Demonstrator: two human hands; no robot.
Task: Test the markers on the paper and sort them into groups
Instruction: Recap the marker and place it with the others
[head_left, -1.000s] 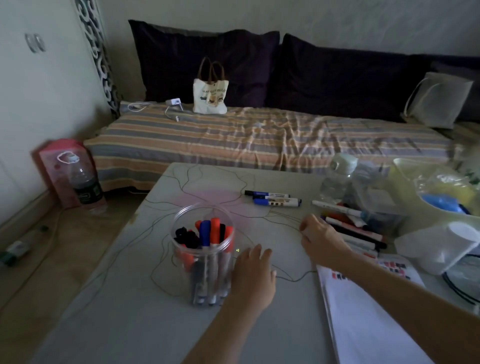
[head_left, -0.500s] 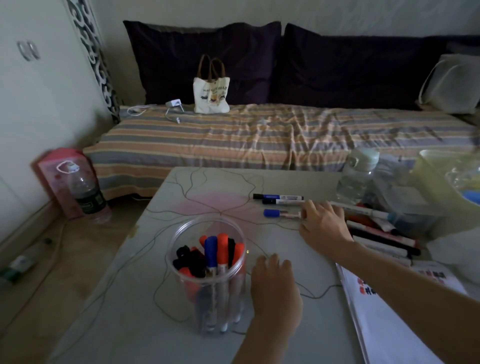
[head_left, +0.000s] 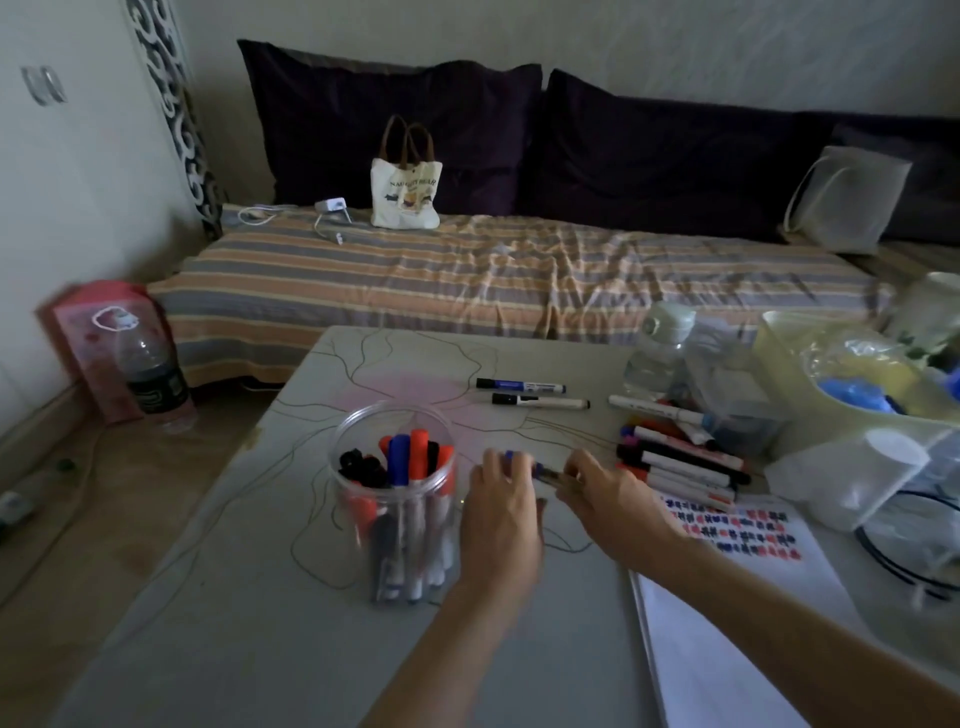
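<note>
Blue-capped marker (head_left: 524, 464) now off the table, mid-air at 3 o'clock of the jar (head_left: 400, 509): left hand (head_left: 501, 512) pinches its cap, right hand (head_left: 608, 499) grips the barrel. Uncapping for the paper (head_left: 727, 597) looks next.

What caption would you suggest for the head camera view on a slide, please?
Both hands, left hand and right hand, hold a blue-capped marker between a marker-filled jar and test paper.
</note>
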